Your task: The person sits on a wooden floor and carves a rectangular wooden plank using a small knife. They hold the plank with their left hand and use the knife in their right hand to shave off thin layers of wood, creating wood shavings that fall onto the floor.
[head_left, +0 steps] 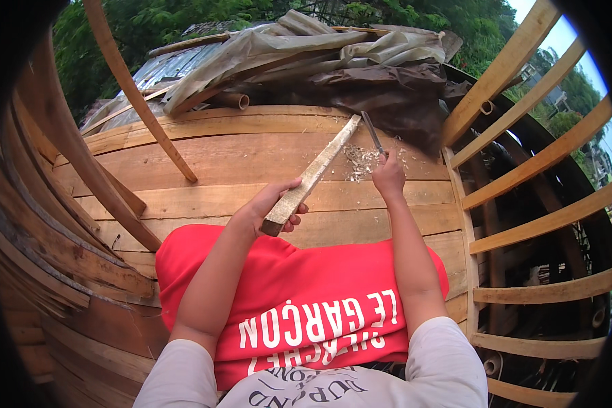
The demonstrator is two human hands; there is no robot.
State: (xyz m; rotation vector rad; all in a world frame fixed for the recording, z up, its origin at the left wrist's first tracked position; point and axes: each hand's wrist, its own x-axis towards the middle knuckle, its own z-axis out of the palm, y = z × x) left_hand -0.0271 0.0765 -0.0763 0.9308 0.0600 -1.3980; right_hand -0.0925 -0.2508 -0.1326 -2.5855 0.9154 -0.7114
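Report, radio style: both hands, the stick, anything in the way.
Left hand gripping stick toward its near end. Right hand holding knife, blade beside stick's far end. Wood shavings scattered on boards, perhaps minor clutter.

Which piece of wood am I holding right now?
The pale, squared stick with the darker near end, in your left hand; the floor planks and side slats are in neither hand.

Now the scene is being viewed from the person's head, down and forward over the red cloth (306, 275), through a fisheye lens. The left hand (265, 203) and right hand (389, 177) are being framed close by, while the slats (545, 230) are being bowed toward the rim.
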